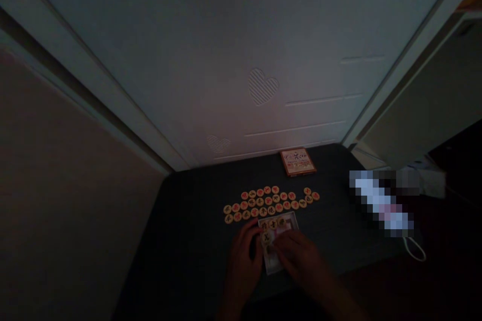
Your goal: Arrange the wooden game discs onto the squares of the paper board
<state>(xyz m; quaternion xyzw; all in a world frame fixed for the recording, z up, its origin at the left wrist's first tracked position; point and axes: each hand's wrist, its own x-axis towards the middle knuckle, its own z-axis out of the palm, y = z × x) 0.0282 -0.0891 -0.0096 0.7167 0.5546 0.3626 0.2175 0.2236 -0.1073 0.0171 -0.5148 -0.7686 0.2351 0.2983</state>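
Note:
A shallow white box [294, 221] lies near the front of the dark table, with several round Chinese chess pieces [273, 224] in a row along its far end. My left hand [243, 253] curls round the box's left side, fingertips at its far left corner. My right hand [299, 256] reaches over the box from the right, fingers pinched at the edge of a piece with a black character [266, 237]. Part of the box's inside is hidden under this hand. Beyond the box, several more pieces [259, 201] with red or black characters lie face up in uneven rows.
A box lid [297, 161] with printed characters lies at the table's back edge, by a pale panel [226, 85] with embossed hearts. To the right is a blurred-out bright object, with a white cord loop [415, 250] by the table's right edge. The light is dim.

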